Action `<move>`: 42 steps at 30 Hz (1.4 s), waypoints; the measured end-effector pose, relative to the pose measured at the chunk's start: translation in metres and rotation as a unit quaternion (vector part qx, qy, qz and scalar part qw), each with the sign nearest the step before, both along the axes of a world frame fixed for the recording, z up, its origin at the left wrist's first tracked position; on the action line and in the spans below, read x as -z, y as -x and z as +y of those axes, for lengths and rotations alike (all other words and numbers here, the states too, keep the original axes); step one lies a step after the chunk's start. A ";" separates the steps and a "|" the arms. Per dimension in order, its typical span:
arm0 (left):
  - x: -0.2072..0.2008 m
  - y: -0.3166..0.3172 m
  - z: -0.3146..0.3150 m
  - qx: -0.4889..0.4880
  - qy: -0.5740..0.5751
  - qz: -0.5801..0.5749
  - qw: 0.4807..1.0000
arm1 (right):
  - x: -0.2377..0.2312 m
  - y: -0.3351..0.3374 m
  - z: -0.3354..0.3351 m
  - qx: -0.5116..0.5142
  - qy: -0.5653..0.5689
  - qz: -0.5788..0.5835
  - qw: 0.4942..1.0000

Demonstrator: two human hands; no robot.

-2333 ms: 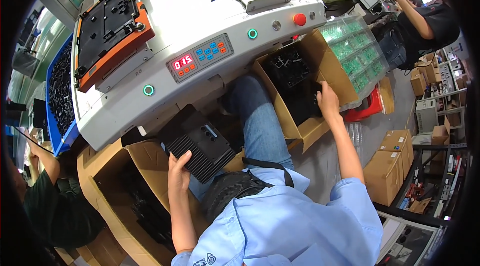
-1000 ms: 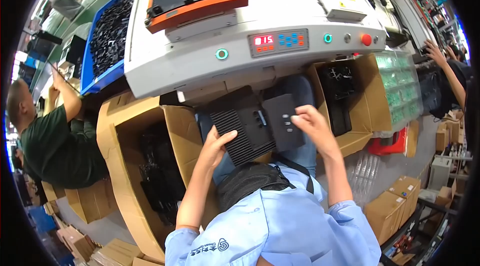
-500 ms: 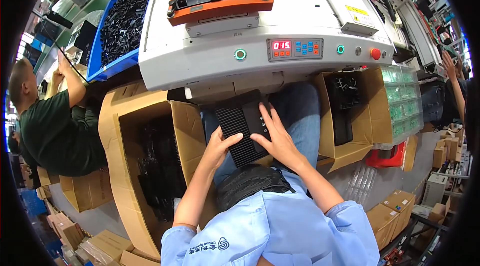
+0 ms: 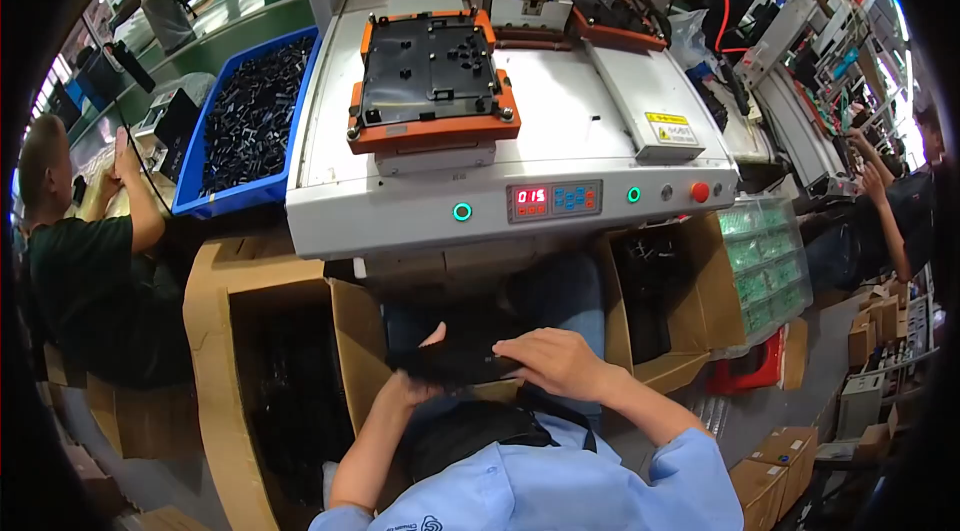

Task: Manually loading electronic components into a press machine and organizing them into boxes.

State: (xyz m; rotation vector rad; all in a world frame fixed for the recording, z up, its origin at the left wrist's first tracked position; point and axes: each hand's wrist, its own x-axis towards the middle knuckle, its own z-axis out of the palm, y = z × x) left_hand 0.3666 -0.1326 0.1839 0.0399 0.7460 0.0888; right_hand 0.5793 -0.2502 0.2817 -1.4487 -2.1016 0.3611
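Over my lap I hold a flat black plastic panel [image 4: 460,346], tilted and dark, with its details hard to make out. My left hand [image 4: 412,386] is closed on its left end, thumb raised along the side. My right hand [image 4: 548,359] grips the right end, fingers bent over the edge. Beyond the panel stands a white machine [image 4: 400,206] with a lit red display and two green-ringed buttons. On top of it, an orange fixture [image 4: 430,138] carries another black plastic panel [image 4: 425,66] with small black pieces on its face.
At my left stands an open carton [image 4: 215,331] of black parts; another carton [image 4: 705,301] is at my right. A blue bin [image 4: 235,196] of small black pieces sits beside the machine. Clear trays [image 4: 765,261] with green contents stand far right. A co-worker [image 4: 100,271] sits at left.
The view has lifted, showing more of the machine top. The panel has turned from upright, ribs showing, to a flatter tilt. My right hand has gone from spread on its face to gripping its end.
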 end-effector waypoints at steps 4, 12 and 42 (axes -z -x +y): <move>0.038 0.018 0.004 0.178 -0.197 -0.259 0.929 | -0.034 -0.002 0.012 0.150 0.042 0.169 0.973; -0.009 0.010 -0.017 -0.086 -0.291 -0.083 0.949 | -0.019 0.014 0.018 0.157 0.248 0.209 0.933; -0.007 0.020 -0.013 -0.086 -0.266 -0.078 0.957 | -0.113 -0.153 0.342 0.238 -0.193 -0.025 0.952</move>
